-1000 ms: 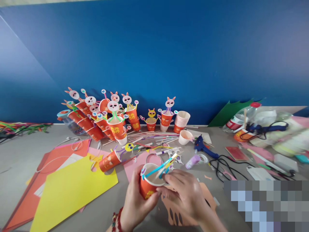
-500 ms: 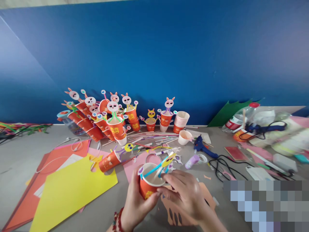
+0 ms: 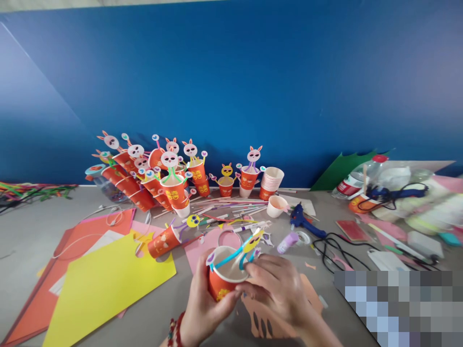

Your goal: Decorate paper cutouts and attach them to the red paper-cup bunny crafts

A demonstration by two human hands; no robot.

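My left hand (image 3: 202, 306) is wrapped round a red paper cup (image 3: 221, 285) held low in the middle of the view, a bead bracelet on its wrist. My right hand (image 3: 277, 289) sits at the cup's right rim, fingers pinched on a blue pipe cleaner (image 3: 231, 253) that lies across the cup's mouth. A small yellow paper face (image 3: 252, 244) sticks up at the pipe cleaner's far end. An orange paper cut-out (image 3: 269, 315) lies on the table under my right hand.
Several finished red cups with paper bunny heads (image 3: 170, 178) stand along the blue wall. A yellow sheet (image 3: 104, 284) and orange sheets (image 3: 72, 250) lie left. Another red cup (image 3: 164, 240) lies tipped. A blue glue gun (image 3: 302, 219), black cables, straws and a stack of white cups (image 3: 272, 180) are behind.
The cup and both hands have shifted slightly left and down. The pipe cleaner end with the yellow face has tilted a little more upright.
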